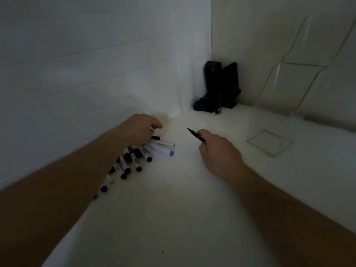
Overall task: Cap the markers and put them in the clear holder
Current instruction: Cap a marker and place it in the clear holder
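Several markers [134,158] lie in a loose pile on the white counter by the left wall, some with black caps, one with a blue end. My left hand [139,130] hovers over the far end of the pile with its fingers curled down; what they hold is hidden. To the right of the pile, my right hand [217,151] grips a thin black marker [195,134], its tip pointing up and left. The clear holder [269,139] stands at the right against the wall, apart from both hands.
A black device [219,87] with a cord sits in the back corner. White tiled walls close in the left and back. The white counter [173,209] stretches between my forearms toward the front.
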`<action>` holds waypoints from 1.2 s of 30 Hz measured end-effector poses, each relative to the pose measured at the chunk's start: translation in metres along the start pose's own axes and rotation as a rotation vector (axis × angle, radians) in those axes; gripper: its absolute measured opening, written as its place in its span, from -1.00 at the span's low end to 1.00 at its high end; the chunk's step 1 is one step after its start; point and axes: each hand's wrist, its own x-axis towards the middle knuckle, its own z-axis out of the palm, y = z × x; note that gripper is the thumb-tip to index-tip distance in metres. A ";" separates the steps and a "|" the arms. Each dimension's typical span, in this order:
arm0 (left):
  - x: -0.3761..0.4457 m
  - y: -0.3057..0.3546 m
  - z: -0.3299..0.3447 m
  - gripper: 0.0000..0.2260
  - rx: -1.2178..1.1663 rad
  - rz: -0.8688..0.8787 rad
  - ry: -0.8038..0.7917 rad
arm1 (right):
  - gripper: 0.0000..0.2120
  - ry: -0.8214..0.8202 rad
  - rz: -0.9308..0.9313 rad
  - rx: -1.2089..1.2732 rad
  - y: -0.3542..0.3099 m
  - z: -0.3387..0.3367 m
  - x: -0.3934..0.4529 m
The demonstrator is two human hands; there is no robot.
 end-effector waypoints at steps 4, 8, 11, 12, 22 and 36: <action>0.018 -0.003 0.006 -0.75 0.116 0.009 -0.137 | -0.72 -0.017 0.000 0.022 0.000 -0.002 0.001; 0.020 -0.005 0.015 -0.84 0.078 0.015 -0.098 | -0.72 -0.028 0.015 0.034 0.000 -0.001 0.000; 0.011 -0.006 0.016 -0.83 0.019 -0.019 -0.042 | -0.75 -0.017 -0.010 0.037 -0.001 -0.001 0.000; 0.005 -0.003 0.015 -0.82 -0.042 -0.029 0.019 | -0.76 -0.010 -0.016 0.039 -0.001 -0.001 0.000; -0.127 0.044 0.058 -0.63 -0.705 -0.159 0.333 | -0.84 0.078 -0.086 0.143 -0.002 -0.004 -0.006; -0.134 0.048 0.059 -0.88 -0.457 -0.099 0.450 | -0.94 0.094 -0.333 -0.051 -0.022 -0.005 -0.022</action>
